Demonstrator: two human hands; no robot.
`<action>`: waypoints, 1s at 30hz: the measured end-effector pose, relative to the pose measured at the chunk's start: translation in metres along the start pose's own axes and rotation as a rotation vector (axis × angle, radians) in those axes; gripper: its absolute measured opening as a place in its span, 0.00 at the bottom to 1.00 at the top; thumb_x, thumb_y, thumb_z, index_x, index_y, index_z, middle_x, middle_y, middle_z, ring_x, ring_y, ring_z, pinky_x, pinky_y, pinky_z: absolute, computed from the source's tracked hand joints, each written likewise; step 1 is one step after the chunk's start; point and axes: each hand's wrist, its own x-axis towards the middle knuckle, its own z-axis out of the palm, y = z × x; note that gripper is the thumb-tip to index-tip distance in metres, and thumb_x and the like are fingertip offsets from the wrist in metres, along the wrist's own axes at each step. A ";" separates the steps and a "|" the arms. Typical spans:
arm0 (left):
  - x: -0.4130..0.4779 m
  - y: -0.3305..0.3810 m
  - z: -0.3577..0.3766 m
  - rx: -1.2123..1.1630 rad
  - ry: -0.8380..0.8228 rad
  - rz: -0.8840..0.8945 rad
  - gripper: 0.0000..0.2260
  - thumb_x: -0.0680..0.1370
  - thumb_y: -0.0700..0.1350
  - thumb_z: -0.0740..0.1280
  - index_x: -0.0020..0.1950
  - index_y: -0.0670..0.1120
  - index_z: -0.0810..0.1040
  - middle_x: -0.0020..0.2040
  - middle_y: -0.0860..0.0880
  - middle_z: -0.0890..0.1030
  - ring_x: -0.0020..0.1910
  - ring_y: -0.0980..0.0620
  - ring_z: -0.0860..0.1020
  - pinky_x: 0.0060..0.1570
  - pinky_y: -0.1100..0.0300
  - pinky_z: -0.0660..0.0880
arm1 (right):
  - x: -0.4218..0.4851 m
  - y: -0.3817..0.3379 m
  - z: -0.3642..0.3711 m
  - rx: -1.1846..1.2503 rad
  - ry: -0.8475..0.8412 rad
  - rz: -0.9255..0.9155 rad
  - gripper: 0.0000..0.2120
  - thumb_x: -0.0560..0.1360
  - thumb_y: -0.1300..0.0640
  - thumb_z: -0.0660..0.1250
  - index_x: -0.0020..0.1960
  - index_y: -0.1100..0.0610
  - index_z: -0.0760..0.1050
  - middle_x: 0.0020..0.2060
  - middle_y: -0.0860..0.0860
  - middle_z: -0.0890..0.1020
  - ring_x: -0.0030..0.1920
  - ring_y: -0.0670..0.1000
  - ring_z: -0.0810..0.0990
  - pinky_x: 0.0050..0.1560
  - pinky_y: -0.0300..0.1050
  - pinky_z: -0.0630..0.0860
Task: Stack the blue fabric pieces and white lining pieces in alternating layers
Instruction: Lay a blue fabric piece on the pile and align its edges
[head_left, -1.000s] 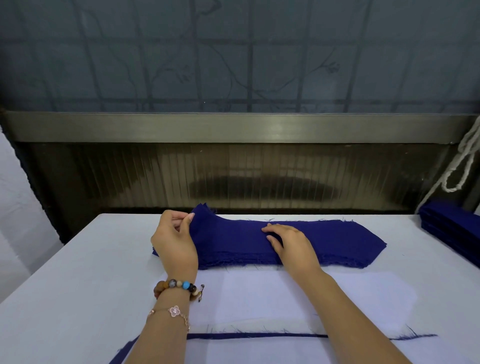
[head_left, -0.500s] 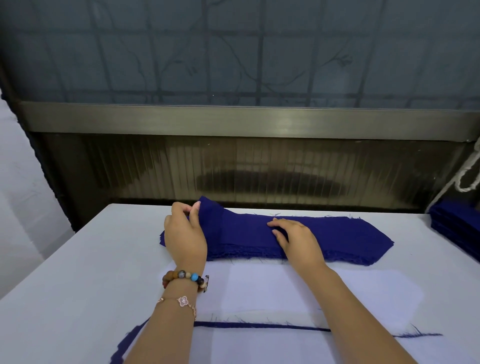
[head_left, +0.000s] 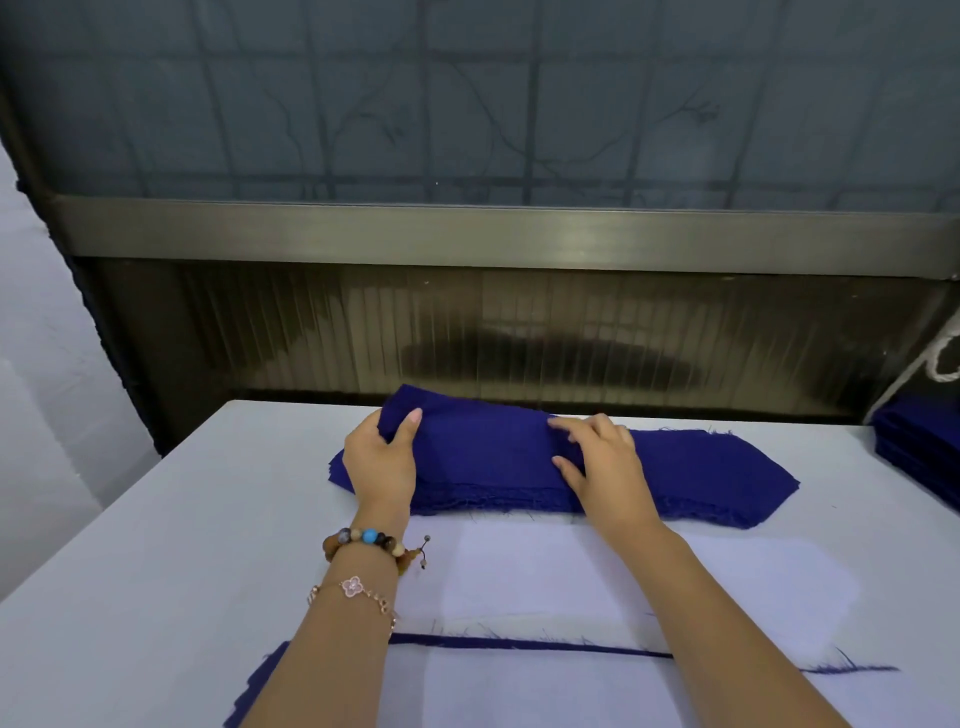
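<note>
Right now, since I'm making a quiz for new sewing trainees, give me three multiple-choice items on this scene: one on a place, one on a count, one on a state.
1. Where does the blue fabric stack lie?
A. beyond the white lining piece
B. at the table's near edge
C. on the floor

2. How many bracelets does the person wear?
A. none
B. two
C. four

3. The stack's left end is:
A. flat and untouched
B. lifted in the left hand
C. tied with rope

Answers:
1 A, because the stack lies farther from the person than the lining.
2 B, because a beaded bracelet and a chain bracelet show on one wrist.
3 B, because thumb and fingers grip the raised top layer.
</note>
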 end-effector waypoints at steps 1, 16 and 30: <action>0.000 0.000 0.000 -0.045 -0.016 -0.040 0.05 0.79 0.48 0.68 0.48 0.47 0.79 0.42 0.51 0.81 0.45 0.51 0.79 0.40 0.61 0.74 | 0.001 -0.001 -0.001 0.030 -0.003 0.016 0.24 0.78 0.56 0.66 0.73 0.49 0.66 0.58 0.49 0.74 0.57 0.46 0.70 0.60 0.42 0.72; 0.001 0.001 0.000 -0.074 -0.057 -0.173 0.03 0.80 0.49 0.65 0.49 0.50 0.76 0.45 0.52 0.79 0.50 0.50 0.77 0.51 0.50 0.78 | 0.019 0.028 -0.034 0.055 -0.147 0.325 0.15 0.78 0.55 0.67 0.62 0.58 0.70 0.38 0.50 0.78 0.40 0.48 0.75 0.40 0.36 0.70; 0.004 -0.001 0.002 0.016 -0.051 -0.163 0.15 0.80 0.48 0.65 0.63 0.41 0.77 0.57 0.44 0.81 0.58 0.43 0.77 0.60 0.42 0.75 | -0.017 0.130 -0.072 0.062 0.285 0.596 0.10 0.75 0.50 0.69 0.52 0.54 0.77 0.54 0.58 0.77 0.57 0.59 0.72 0.56 0.47 0.67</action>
